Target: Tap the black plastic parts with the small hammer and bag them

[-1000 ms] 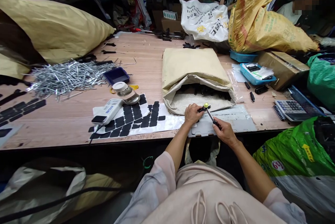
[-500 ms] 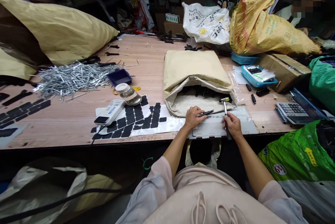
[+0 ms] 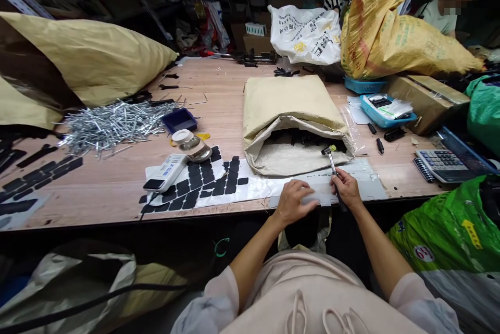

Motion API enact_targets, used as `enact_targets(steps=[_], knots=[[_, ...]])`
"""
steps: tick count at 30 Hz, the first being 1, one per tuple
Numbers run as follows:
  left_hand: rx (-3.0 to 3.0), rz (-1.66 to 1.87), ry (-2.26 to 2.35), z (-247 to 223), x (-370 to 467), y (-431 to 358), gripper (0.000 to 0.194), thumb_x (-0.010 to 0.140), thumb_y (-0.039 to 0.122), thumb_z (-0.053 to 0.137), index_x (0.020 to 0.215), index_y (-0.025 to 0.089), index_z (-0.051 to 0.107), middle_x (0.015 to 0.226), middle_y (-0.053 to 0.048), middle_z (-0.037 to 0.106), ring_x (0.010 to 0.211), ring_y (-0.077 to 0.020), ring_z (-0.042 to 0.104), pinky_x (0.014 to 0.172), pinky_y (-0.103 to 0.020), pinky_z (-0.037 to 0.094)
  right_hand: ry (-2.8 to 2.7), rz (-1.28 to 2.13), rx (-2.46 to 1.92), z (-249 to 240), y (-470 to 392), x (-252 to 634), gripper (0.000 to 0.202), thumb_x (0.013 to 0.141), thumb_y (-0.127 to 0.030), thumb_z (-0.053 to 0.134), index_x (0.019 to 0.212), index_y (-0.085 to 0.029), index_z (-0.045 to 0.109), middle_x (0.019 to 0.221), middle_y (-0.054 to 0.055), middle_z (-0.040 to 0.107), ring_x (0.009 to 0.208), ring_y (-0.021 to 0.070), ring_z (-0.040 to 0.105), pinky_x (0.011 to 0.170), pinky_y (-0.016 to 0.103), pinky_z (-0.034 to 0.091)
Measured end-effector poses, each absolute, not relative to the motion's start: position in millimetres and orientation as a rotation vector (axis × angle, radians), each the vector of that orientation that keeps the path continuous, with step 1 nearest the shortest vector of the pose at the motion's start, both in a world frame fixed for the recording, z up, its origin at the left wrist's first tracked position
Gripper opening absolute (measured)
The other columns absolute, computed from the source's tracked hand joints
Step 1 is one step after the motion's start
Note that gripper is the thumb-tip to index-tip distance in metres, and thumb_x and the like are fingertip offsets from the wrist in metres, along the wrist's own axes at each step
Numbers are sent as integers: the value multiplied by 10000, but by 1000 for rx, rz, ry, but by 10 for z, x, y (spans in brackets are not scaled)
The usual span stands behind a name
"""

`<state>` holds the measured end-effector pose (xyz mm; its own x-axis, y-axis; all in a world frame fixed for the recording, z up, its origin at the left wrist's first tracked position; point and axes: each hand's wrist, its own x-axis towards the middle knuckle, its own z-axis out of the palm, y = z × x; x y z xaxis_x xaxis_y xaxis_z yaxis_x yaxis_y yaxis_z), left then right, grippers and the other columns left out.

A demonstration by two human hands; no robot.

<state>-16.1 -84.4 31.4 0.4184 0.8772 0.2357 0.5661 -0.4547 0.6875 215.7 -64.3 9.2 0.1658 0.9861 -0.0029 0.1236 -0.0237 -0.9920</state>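
My left hand [image 3: 295, 202] is at the table's front edge with thumb and fingers apart and nothing visible between them. To its right, my right hand [image 3: 346, 188] is wrapped round the dark handle of a small hammer [image 3: 332, 159], whose head points away from me, over the opening of a paper sack. The beige sack [image 3: 289, 95] lies on the table just beyond both hands, its open mouth facing me, with dark pieces [image 3: 302, 137] inside. Under the hands lies a grey flat board [image 3: 361, 180] along the edge.
At the left are a heap of metal rods [image 3: 113, 125], a glass jar [image 3: 191, 145], a white device [image 3: 166, 172] and black stickers [image 3: 191, 177]. A calculator [image 3: 445, 164], a blue basket [image 3: 386, 112] and a green bag [image 3: 445, 224] stand right. Two people are behind the sacks.
My left hand has let go of the dark thin piece, which no longer shows there, and moved slightly toward me. The hammer's head has shifted a little left.
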Motion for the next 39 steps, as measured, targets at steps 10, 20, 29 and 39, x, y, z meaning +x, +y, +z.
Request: enact_targets(steps=[10,20,29,39], knots=[[1292,920,1997,527,141,1142,277,890,409,612,958,172,738,1023,-135,756,1003,-266,695,853,-351,502,-1125,1056,-1363,22,-622,2162,506,856,-464,658,1238,-134,624,689,-33,612,435,106,516,391,236,428],[1207,811,2079,519,25,1213,212,773,384,703,904,218,727,1070,-133,749,1039,-302,686,795,-362,498,-1088,1054,-1362,61,-607,2162,508,820,-507,661,1182,-151,647,667,-30,611,428,108,515,360,227,415],[1783,752,1740,344,-177,263,176,768,283,714,936,251,756,898,-8,722,886,-199,642,761,-292,468,-1137,1042,-1389,152,-633,2140,518,810,-489,654,1194,-141,656,659,-31,612,429,106,518,371,224,415],[2047,672,1657,80,-170,206,262,863,392,711,1111,334,776,1000,-16,654,1005,-208,570,902,-333,442,-1240,951,-1430,156,-734,2115,558,839,-444,651,1286,-109,649,695,-16,622,464,108,518,478,258,482]])
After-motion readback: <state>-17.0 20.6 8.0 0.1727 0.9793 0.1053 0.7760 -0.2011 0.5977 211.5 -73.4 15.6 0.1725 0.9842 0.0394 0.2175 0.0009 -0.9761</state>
